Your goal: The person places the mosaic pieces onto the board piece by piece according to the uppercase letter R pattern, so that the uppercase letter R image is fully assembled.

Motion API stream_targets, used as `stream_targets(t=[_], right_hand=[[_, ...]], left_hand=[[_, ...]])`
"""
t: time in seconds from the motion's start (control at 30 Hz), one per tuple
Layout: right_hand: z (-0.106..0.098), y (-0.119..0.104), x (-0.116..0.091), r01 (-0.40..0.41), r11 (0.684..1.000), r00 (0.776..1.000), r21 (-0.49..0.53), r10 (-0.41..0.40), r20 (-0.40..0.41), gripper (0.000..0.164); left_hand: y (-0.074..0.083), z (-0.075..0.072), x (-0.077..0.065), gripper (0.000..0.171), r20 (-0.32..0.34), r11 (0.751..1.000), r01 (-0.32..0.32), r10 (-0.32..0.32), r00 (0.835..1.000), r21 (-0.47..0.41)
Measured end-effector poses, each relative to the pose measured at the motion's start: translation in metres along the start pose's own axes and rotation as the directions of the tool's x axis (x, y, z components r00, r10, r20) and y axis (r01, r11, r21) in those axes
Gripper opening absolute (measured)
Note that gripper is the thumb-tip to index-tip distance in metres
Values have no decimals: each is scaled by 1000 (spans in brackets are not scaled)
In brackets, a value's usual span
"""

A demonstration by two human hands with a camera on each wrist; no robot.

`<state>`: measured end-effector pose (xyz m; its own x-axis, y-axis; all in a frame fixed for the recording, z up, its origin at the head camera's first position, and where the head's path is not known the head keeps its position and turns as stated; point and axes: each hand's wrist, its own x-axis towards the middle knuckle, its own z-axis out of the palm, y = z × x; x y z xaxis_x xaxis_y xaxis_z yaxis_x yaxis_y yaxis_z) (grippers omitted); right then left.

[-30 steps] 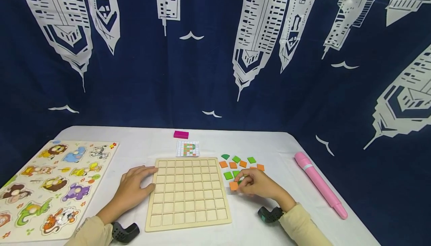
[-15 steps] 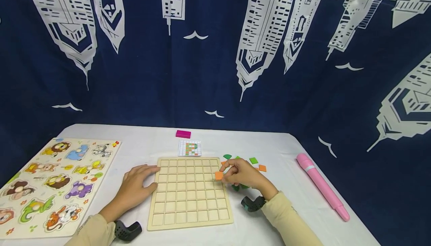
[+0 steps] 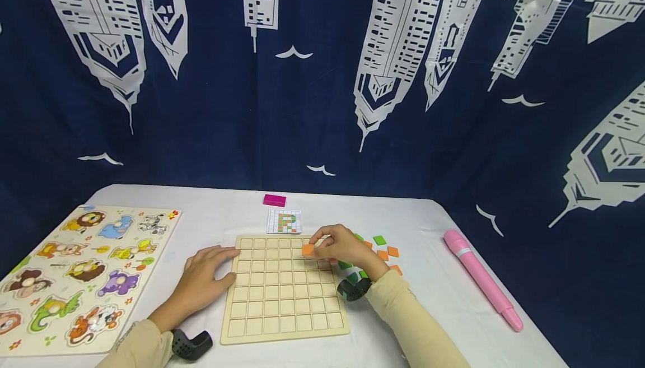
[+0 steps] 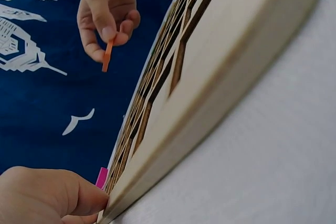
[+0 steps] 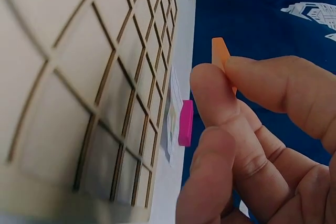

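Note:
My right hand (image 3: pixel 345 246) pinches a small square orange tile (image 3: pixel 308 250) between thumb and fingers. In the right wrist view the tile (image 5: pixel 219 51) stands edge-on at the fingertips, above the wooden grid board (image 3: pixel 279 339). The board's square cells are bare where they show; my right hand covers its upper right corner in the head view. My left hand (image 3: pixel 204 279) rests at the board's left edge, thumb and fingers spread along it and touching the rim. Loose green and orange tiles (image 3: pixel 379 240) lie right of the board, partly hidden by my right hand and wrist.
Behind the board lies a printed pattern card (image 3: pixel 284 222), with a magenta block (image 3: pixel 274 200) beyond it. An animal puzzle board (image 3: pixel 108 256) takes up the table's left side. At the right lies a pink pen-shaped tube (image 3: pixel 482 280).
My right hand has carried the orange tile from the loose pile leftward and away from me, over the board's upper right part. My left hand stays at the board's edge.

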<state>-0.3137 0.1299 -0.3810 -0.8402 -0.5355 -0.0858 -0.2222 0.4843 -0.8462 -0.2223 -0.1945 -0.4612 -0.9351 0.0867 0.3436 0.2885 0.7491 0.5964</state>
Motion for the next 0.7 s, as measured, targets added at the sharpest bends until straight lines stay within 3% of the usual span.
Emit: stream_targets(t=[0.47, 0.7], right_hand=[[25, -7, 32, -37, 999, 999, 23, 36, 24, 21], [37, -10, 46, -32, 999, 998, -14, 32, 49, 19]], left_hand=[[1, -1, 0, 48, 9, 1000, 13, -13, 1000, 2], [-2, 1, 1, 48, -1, 1000, -4, 4, 1000, 1]])
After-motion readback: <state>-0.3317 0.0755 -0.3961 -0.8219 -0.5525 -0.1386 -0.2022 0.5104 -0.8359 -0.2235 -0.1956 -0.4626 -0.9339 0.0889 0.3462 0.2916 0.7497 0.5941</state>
